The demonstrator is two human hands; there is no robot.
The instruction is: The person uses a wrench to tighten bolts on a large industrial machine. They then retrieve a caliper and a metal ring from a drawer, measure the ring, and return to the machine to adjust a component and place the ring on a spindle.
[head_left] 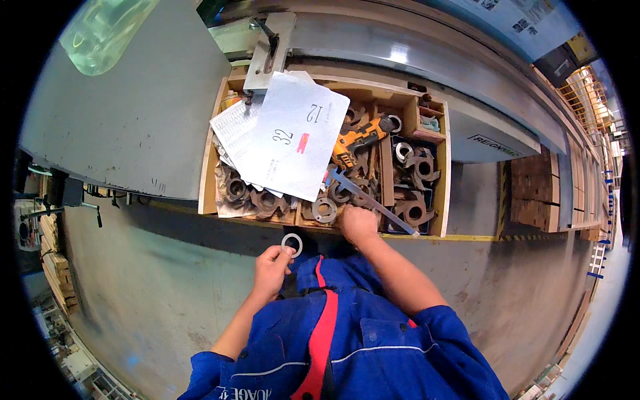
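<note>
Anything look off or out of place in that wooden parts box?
Mostly untidy: loose paper sheets lie askew over metal parts, hiding some. A yellow power drill rests among the parts, and a long caliper-like tool slants across two compartments. No spill stands out; the ring in the left hand shows no obvious damage.

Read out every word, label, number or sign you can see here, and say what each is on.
I won't copy wording, only say where it stands:
White sheet: large numbers, clear; smaller writing, too small to read.
Printed sheet beneath: too small to read.
Grey machine: dark lettering, legible.
Blue jacket: white lettering, partly legible.
Blue panel, top right: too small to read.
</note>
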